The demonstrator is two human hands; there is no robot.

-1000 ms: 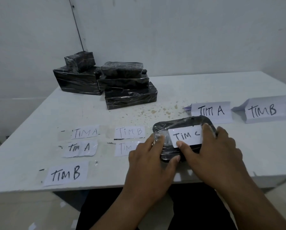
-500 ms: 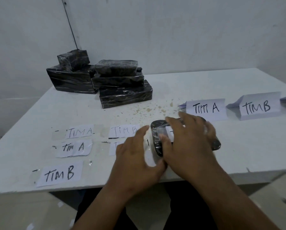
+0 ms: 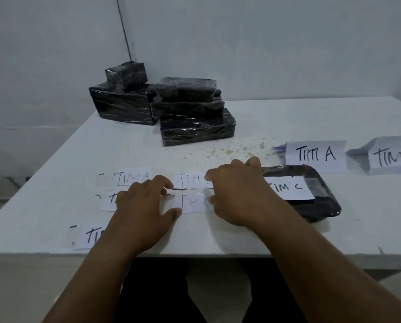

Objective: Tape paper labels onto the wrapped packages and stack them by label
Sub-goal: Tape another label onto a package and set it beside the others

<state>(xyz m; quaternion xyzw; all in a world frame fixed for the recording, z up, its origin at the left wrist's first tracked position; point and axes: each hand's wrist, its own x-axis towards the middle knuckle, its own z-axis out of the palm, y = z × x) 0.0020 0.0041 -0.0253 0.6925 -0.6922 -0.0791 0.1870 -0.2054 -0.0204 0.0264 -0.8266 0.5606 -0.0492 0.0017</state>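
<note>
Black wrapped package (image 3: pixel 316 207) lies flat, long axis left-right, "TIM C" label (image 3: pixel 292 188) facing up. Left hand (image 3: pixel 143 206) and right hand (image 3: pixel 236 194) flank a loose "TIM C" slip (image 3: pixel 192 202), fingers loosely curled; whether they grip it I cannot tell.

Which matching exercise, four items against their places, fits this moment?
Column one:
1. black wrapped package bearing a white TIM C label
2. small black wrapped block
3. folded white paper sign reading TIM A
4. flat white paper label reading TIM A

Column two:
a. on top of the far left stack
b. standing behind the labelled package
c. flat on the table, left of the hands
d. just right of the right hand

Pairs: 1-d, 2-a, 3-b, 4-c
</note>
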